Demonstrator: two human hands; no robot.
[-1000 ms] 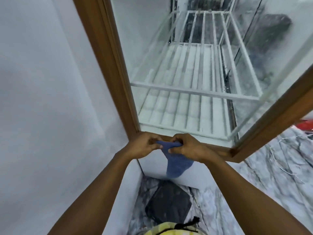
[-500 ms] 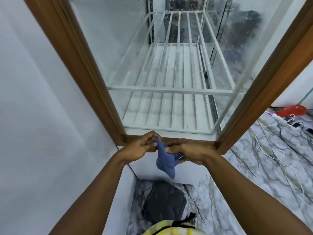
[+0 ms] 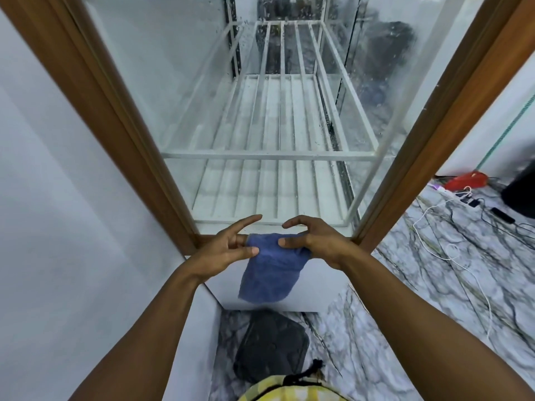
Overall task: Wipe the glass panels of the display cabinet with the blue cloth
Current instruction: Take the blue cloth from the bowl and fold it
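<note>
You hold the blue cloth (image 3: pixel 269 273) stretched between both hands just in front of the cabinet's (image 3: pixel 115 105) lower front edge, its lower half hanging loose, probably to fold it into a flat pad before wiping. Your left hand (image 3: pixel 228 253) pinches the top left corner between thumb and middle fingers, with the forefinger straight. Your right hand (image 3: pixel 315 244) pinches the top right corner under the thumb, and the cabinet's glass (image 3: pixel 376 82) looks spotted.

Blue cloth (image 3: pixel 267 273), brown wooden cabinet frame (image 3: pixel 121 117), white wire shelves (image 3: pixel 272 154), grey-veined marble floor (image 3: pixel 419 285)
</note>
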